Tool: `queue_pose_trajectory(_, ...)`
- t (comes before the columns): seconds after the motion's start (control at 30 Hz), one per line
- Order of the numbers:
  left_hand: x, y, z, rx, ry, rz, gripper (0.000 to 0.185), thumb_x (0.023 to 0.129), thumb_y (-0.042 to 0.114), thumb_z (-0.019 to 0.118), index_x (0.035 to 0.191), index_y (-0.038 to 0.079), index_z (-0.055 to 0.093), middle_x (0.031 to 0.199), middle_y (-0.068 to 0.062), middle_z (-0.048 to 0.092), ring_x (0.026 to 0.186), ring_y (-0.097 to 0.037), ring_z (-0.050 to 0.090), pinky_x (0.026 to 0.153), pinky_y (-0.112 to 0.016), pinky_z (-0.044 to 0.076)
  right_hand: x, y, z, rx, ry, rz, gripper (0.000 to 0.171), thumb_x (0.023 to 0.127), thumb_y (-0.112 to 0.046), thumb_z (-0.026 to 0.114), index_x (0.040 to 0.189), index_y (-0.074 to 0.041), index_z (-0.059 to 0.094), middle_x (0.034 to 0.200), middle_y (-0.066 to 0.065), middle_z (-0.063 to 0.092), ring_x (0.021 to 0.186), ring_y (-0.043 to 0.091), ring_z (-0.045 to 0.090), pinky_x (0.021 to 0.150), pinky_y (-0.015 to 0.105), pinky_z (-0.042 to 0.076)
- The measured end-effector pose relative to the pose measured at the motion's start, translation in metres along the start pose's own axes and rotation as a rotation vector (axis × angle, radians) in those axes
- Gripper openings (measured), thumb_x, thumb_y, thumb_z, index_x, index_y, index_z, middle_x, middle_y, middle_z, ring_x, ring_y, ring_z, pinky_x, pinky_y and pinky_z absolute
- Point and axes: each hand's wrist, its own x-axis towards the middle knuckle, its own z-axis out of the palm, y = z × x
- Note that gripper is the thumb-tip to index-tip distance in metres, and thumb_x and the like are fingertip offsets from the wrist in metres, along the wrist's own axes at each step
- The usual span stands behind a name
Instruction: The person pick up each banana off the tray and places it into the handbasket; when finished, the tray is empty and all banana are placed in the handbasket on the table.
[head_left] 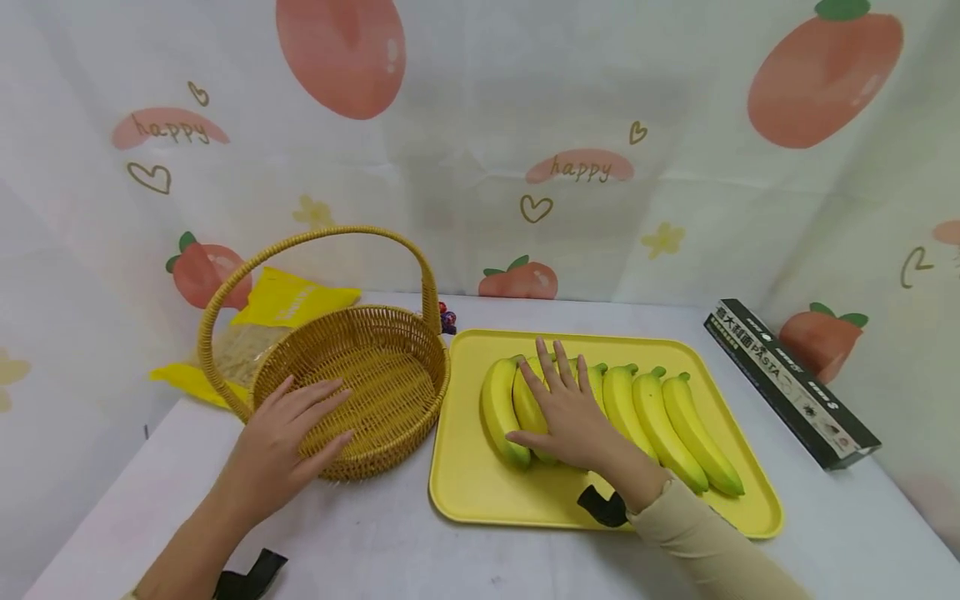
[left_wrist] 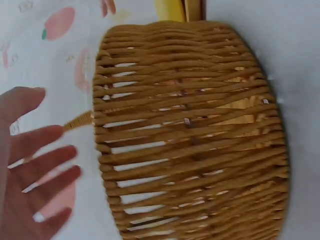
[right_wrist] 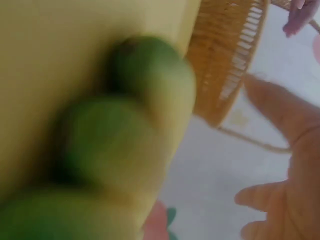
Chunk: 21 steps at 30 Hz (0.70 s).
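My left hand (head_left: 281, 446) hovers over the near-left rim of a round wicker basket (head_left: 427, 417) with a tall arched handle, fingers extended. In the left wrist view the woven side of the basket (left_wrist: 195, 130) fills the middle, and the spread fingers (left_wrist: 45, 155) are beside its rim. My right hand (head_left: 566, 417), fingers spread, is above the row of yellow bananas (head_left: 671, 433), over those at the left of the row. They lie side by side on a yellow tray (head_left: 517, 500), green stem ends pointing away. The right wrist view shows blurred green banana tips (right_wrist: 115, 130) close up.
A long black pasta box (head_left: 787, 379) lies on the table to the tray's right. Behind the basket is a yellow bag (head_left: 292, 300) with a clear window. Small dark wrapped items (head_left: 447, 318) lie behind the basket's right side. A printed cloth (head_left: 465, 150) hangs behind the table.
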Motion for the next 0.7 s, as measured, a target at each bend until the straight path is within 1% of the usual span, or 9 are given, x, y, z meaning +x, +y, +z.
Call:
queue_pose_trajectory(0.1, -0.002, -0.001, 0.0, -0.051, 0.206, 0.056, 0.051, 0.095, 0.045, 0.046, 0.107, 0.0, 0.067, 0.106, -0.014, 0.068, 0.098, -0.026, 0.059, 0.113, -0.024, 0.023, 0.009, -0.01, 0.002, 0.078, -0.036, 0.027, 0.093, 0.081, -0.053, 0.064, 0.147, -0.003, 0.021, 0.155, 0.02, -0.005, 0.142, 0.041, -0.005, 0.11, 0.062, 0.0)
queue_pose_trajectory(0.2, 0.0, -0.002, 0.002, -0.126, 0.525, 0.066, 0.046, 0.093, 0.035, 0.053, 0.09, -0.007, 0.069, 0.087, -0.02, 0.069, 0.09, -0.024, 0.061, 0.105, -0.022, 0.036, 0.016, -0.017, 0.004, 0.172, -0.069, 0.051, 0.092, 0.083, -0.049, 0.064, 0.147, -0.002, 0.019, 0.156, 0.018, -0.007, 0.142, 0.038, -0.009, 0.112, 0.059, 0.001)
queue_pose_trajectory(0.27, 0.002, -0.002, 0.001, -0.183, 0.75, 0.027, 0.04, 0.088, 0.027, 0.059, 0.079, -0.011, 0.068, 0.079, -0.02, 0.069, 0.089, -0.02, 0.063, 0.098, -0.022, 0.042, 0.019, -0.02, 0.005, 0.24, -0.094, 0.068, 0.091, 0.083, -0.046, 0.064, 0.147, -0.002, 0.018, 0.156, 0.015, -0.008, 0.143, 0.036, -0.011, 0.113, 0.056, 0.003)
queue_pose_trajectory(0.33, 0.004, -0.002, 0.0, -0.24, 0.932, -0.048, 0.036, 0.084, 0.021, 0.063, 0.074, -0.014, 0.065, 0.078, -0.016, 0.07, 0.09, -0.015, 0.064, 0.094, -0.022, 0.043, 0.021, -0.024, 0.006, 0.314, -0.118, 0.084, 0.09, 0.084, -0.045, 0.065, 0.147, -0.002, 0.018, 0.156, 0.012, -0.009, 0.143, 0.033, -0.012, 0.114, 0.054, 0.007)
queue_pose_trajectory(0.4, 0.004, -0.004, -0.003, -0.291, 1.023, -0.157, 0.031, 0.08, 0.016, 0.063, 0.077, -0.015, 0.063, 0.085, -0.008, 0.071, 0.096, -0.012, 0.061, 0.093, -0.022, 0.04, 0.023, -0.027, 0.009, 0.391, -0.143, 0.102, 0.089, 0.084, -0.043, 0.065, 0.148, -0.003, 0.017, 0.157, 0.01, -0.009, 0.144, 0.031, -0.012, 0.114, 0.053, 0.011)
queue_pose_trajectory(0.47, 0.001, -0.009, -0.005, -0.352, 1.01, -0.265, 0.03, 0.076, 0.01, 0.062, 0.087, -0.017, 0.06, 0.101, -0.002, 0.067, 0.106, -0.014, 0.055, 0.098, -0.025, 0.036, 0.025, -0.03, 0.011, 0.458, -0.163, 0.121, 0.089, 0.084, -0.042, 0.065, 0.148, -0.004, 0.015, 0.157, 0.007, -0.009, 0.144, 0.028, -0.012, 0.114, 0.052, 0.013)
queue_pose_trajectory(0.53, -0.004, -0.017, -0.006, -0.424, 0.881, -0.394, 0.038, 0.074, 0.004, 0.062, 0.107, -0.014, 0.054, 0.121, 0.001, 0.055, 0.12, -0.016, 0.044, 0.107, -0.027, 0.026, 0.027, -0.033, 0.014, 0.502, -0.177, 0.133, 0.089, 0.085, -0.04, 0.066, 0.148, -0.005, 0.014, 0.157, 0.007, -0.009, 0.144, 0.027, -0.012, 0.114, 0.052, 0.013)
queue_pose_trajectory(0.63, -0.013, -0.029, -0.008, -0.542, 0.546, -0.645, 0.07, 0.077, 0.005, 0.064, 0.138, 0.004, 0.029, 0.143, -0.002, 0.029, 0.139, -0.017, 0.019, 0.117, -0.039, 0.005, 0.03, -0.036, 0.018, 0.55, -0.185, 0.133, 0.089, 0.085, -0.036, 0.066, 0.149, -0.004, 0.012, 0.157, 0.009, -0.008, 0.144, 0.03, -0.011, 0.114, 0.053, 0.013)
queue_pose_trajectory(0.7, -0.017, -0.037, -0.01, -0.594, 0.284, -0.766, 0.082, 0.082, 0.009, 0.065, 0.145, 0.018, 0.013, 0.151, -0.008, 0.013, 0.144, -0.018, 0.002, 0.116, -0.048, -0.005, 0.031, -0.037, 0.021, 0.573, -0.193, 0.132, 0.089, 0.086, -0.034, 0.066, 0.149, -0.003, 0.011, 0.157, 0.01, -0.009, 0.144, 0.031, -0.011, 0.114, 0.053, 0.012)
